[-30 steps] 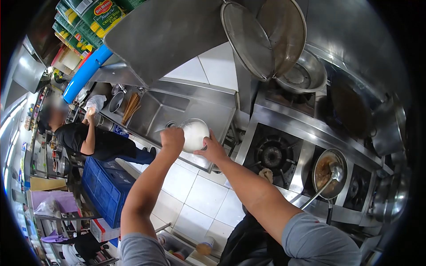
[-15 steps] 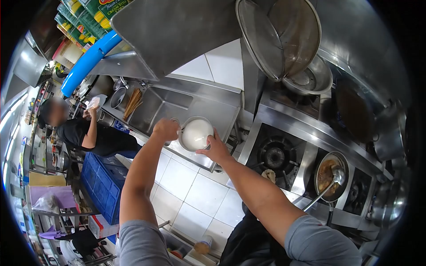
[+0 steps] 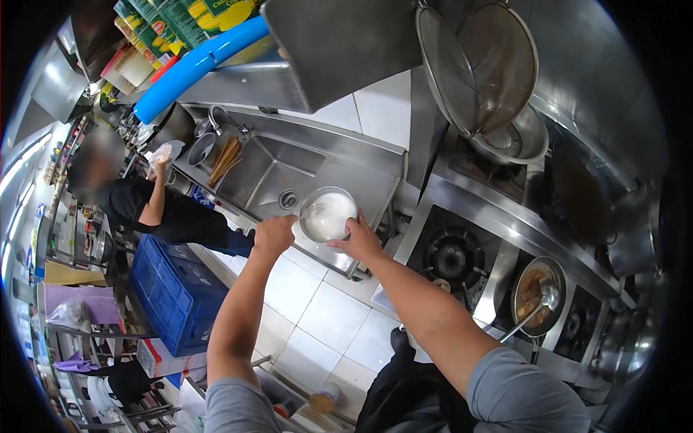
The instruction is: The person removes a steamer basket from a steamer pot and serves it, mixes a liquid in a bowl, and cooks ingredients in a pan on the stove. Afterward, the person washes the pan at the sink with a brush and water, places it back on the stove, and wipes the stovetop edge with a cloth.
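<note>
A round metal bowl (image 3: 310,232) with white contents, liquid or powder, sits over the steel counter to the right of the sink. My right hand (image 3: 359,242) grips its right side, thumb over the rim and fingers around the outside. At the bowl's left rim my left hand (image 3: 274,235) is closed in a fist. It seems to hold a thin utensil reaching into the bowl, but its kind is hidden.
A steel sink (image 3: 268,167) lies left of the bowl, with wooden chopsticks (image 3: 226,160) beyond it. On the right are a gas burner (image 3: 455,256) and a pan (image 3: 530,285) with a ladle (image 3: 550,294). Another person (image 3: 162,209) stands left near a blue crate (image 3: 173,296).
The view has shifted, so the surroundings appear further right and the sink drain now shows. My left fist has moved slightly down beside the bowl. My right hand keeps its grip.
</note>
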The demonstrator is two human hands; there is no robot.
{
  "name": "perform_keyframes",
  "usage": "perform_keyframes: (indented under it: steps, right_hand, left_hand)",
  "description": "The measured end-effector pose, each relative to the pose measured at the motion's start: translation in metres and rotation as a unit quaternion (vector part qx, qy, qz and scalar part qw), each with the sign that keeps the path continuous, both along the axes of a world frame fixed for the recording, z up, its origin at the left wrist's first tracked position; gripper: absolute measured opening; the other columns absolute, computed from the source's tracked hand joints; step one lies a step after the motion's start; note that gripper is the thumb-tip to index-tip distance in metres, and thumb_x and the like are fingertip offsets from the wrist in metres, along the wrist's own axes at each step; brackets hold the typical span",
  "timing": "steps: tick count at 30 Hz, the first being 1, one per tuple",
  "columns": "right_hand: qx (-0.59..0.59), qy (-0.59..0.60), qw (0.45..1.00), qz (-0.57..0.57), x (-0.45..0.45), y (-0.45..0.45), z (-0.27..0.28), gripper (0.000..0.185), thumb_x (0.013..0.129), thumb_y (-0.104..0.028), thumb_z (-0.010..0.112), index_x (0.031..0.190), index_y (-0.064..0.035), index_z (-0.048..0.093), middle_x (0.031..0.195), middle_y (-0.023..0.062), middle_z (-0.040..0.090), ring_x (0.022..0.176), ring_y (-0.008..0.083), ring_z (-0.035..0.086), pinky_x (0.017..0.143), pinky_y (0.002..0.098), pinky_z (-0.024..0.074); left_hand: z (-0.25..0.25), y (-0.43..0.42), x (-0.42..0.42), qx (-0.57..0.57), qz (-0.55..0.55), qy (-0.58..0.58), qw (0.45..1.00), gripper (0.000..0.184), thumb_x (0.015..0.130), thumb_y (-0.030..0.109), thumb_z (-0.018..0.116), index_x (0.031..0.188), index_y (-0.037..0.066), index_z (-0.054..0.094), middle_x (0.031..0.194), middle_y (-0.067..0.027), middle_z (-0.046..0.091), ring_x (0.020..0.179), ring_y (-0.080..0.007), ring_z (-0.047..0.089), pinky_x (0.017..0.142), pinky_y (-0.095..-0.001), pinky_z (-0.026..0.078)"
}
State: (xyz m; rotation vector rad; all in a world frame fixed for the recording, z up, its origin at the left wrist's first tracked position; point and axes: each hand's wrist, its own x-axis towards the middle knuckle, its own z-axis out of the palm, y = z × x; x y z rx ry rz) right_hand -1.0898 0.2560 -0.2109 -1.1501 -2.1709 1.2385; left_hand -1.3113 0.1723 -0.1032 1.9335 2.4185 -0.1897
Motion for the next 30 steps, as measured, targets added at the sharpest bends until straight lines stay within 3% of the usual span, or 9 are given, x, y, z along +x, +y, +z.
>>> perform_keyframes:
  steps: [6,10,12,14,17,22,25,29,30]
  right_hand:
    - [-0.007,-0.009,1.0,0.014,0.001,0.0,0.008,0.061,0.072,-0.046,0.088,0.093,-0.0053,0.048,0.163,0.0246,0.019,0.13,0.0424,0.052,0.098,0.0448,0.0506]
    - [-0.011,-0.017,1.0,0.011,0.0,0.001,0.006,0.061,0.072,-0.047,0.088,0.093,-0.0051,0.049,0.162,0.0255,0.019,0.131,0.0438,0.051,0.099,0.0447,0.0499]
    - [-0.013,-0.019,1.0,0.013,-0.001,0.005,0.003,0.061,0.072,-0.047,0.088,0.094,-0.005,0.049,0.162,0.026,0.019,0.131,0.0447,0.051,0.1,0.0449,0.0499]
    - [-0.02,-0.019,1.0,0.014,0.0,0.002,0.0,0.062,0.072,-0.047,0.088,0.094,-0.005,0.049,0.162,0.0266,0.019,0.13,0.0456,0.051,0.1,0.0451,0.0498]
    - [-0.003,-0.014,1.0,0.017,-0.001,0.003,0.004,0.062,0.071,-0.049,0.087,0.094,-0.0049,0.049,0.162,0.0272,0.019,0.129,0.0472,0.052,0.099,0.0455,0.0503]
    - [-0.014,-0.01,0.999,0.029,0.001,0.005,0.005,0.062,0.071,-0.049,0.087,0.093,-0.0049,0.05,0.16,0.0262,0.022,0.128,0.0434,0.054,0.098,0.0448,0.0503]
    - [0.016,0.004,1.0,0.0,0.0,0.001,0.002,0.061,0.071,-0.045,0.089,0.088,-0.0048,0.046,0.145,0.0182,0.041,0.115,0.0381,0.059,0.089,0.0438,0.0519]
    - [0.036,-0.002,0.999,0.001,0.001,0.002,0.003,0.062,0.071,-0.047,0.088,0.089,-0.0048,0.046,0.146,0.0176,0.04,0.115,0.0375,0.059,0.089,0.0436,0.052]
    - [0.012,-0.016,1.0,0.01,0.002,0.004,0.007,0.062,0.07,-0.048,0.088,0.091,-0.0049,0.048,0.153,0.0206,0.032,0.119,0.0395,0.058,0.092,0.0441,0.0518]
  left_hand:
    - [-0.015,0.034,0.012,0.004,-0.085,0.172,0.981,0.023,0.088,0.014,0.06,0.109,0.012,0.069,0.088,-0.0077,0.071,0.081,-0.0264,0.074,0.069,-0.041,0.059]
    - [-0.02,0.049,0.041,-0.018,-0.069,0.219,0.973,0.017,0.092,0.016,0.059,0.099,0.013,0.074,0.09,-0.0071,0.075,0.09,-0.0232,0.075,0.068,-0.036,0.058]
    - [-0.015,0.063,0.044,-0.149,-0.113,0.191,0.964,0.018,0.091,0.016,0.06,0.098,0.016,0.077,0.1,-0.0078,0.076,0.093,-0.0236,0.074,0.071,-0.0355,0.059]
    - [-0.005,0.075,0.023,-0.165,-0.104,0.161,0.968,0.018,0.089,0.015,0.062,0.098,0.015,0.078,0.109,-0.009,0.075,0.096,-0.0243,0.074,0.073,-0.0367,0.059]
    - [0.012,0.08,-0.006,-0.147,-0.082,0.094,0.981,0.021,0.086,0.017,0.062,0.099,0.014,0.077,0.109,-0.0126,0.074,0.101,-0.0309,0.072,0.083,-0.0413,0.059]
    - [-0.028,0.077,-0.042,-0.07,-0.114,-0.044,0.99,0.029,0.085,0.017,0.062,0.108,0.023,0.078,0.106,-0.0165,0.073,0.099,-0.036,0.069,0.093,-0.0449,0.054]
    - [-0.046,0.053,-0.04,-0.019,-0.012,-0.138,0.99,0.029,0.084,0.014,0.061,0.106,0.021,0.078,0.102,-0.0163,0.073,0.098,-0.0368,0.069,0.09,-0.0452,0.054]
    - [-0.058,0.034,-0.04,0.039,-0.037,-0.163,0.985,0.028,0.085,0.016,0.061,0.105,0.023,0.078,0.102,-0.0157,0.073,0.095,-0.0385,0.069,0.087,-0.0462,0.056]
    - [-0.048,0.03,-0.034,0.033,-0.035,-0.143,0.989,0.029,0.084,0.015,0.061,0.105,0.023,0.078,0.1,-0.0157,0.073,0.092,-0.0383,0.07,0.086,-0.046,0.056]
